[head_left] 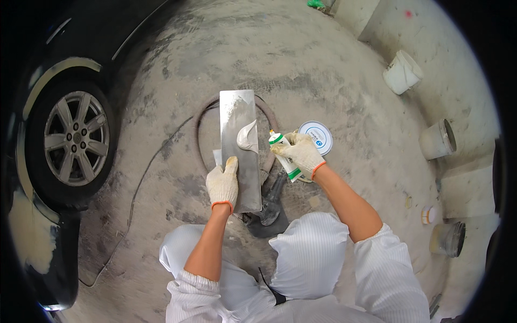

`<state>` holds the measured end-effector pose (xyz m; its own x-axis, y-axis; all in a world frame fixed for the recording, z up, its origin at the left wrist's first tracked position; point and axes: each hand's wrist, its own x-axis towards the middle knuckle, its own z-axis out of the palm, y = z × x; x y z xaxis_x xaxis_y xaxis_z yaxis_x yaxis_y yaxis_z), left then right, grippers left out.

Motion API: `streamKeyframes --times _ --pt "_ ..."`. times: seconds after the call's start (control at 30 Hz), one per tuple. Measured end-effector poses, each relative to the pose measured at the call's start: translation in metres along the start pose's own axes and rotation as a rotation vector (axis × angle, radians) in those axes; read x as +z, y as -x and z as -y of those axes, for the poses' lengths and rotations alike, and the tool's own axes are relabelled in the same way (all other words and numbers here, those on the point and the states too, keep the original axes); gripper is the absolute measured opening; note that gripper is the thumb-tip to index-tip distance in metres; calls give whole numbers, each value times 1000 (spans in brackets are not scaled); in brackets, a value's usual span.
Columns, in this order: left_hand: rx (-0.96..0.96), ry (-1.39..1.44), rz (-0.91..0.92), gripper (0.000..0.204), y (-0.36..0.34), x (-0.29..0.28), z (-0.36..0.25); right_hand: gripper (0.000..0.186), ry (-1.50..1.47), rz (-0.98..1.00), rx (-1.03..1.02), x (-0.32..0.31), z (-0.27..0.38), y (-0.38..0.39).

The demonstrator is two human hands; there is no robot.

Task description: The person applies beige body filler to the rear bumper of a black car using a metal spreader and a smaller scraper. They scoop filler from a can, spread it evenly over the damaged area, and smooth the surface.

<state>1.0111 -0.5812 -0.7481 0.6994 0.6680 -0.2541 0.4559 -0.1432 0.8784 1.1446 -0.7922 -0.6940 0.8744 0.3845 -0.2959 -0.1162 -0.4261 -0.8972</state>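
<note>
My left hand (223, 185), in a white knit glove, grips a flat metal plate (239, 183) by its left side. A blob of pale paste (247, 139) sits on the plate's upper right half, and a small light-coloured piece (217, 155) shows behind its left edge. My gloved right hand (304, 156) is closed on a white-and-green tube (277, 140), its yellow tip toward the plate just right of the paste. Behind that hand lies a round can (316, 135) with a white-and-blue top, partly hidden.
A coiled hose (198, 129) and a dark tool (269, 215) lie on the concrete floor below me, with a cable (141, 183). A dark car with a patched wheel arch and wheel (75, 137) is left. Buckets (398, 72) and a small tub (428, 214) line the right wall.
</note>
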Motion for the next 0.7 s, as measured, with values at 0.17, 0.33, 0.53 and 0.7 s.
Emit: streamKeyframes --times 0.17,0.33,0.53,0.7 --pt "20 -107 -4 67 0 7 -7 28 -154 85 46 10 -1 6" --pt "48 -220 -34 68 4 2 -14 32 -550 228 124 12 -2 5" --pt "77 -255 -46 62 3 -3 -16 38 -323 198 139 21 20 2" --pt "155 -332 -82 57 3 0 -10 45 701 9 -282 47 30 2"
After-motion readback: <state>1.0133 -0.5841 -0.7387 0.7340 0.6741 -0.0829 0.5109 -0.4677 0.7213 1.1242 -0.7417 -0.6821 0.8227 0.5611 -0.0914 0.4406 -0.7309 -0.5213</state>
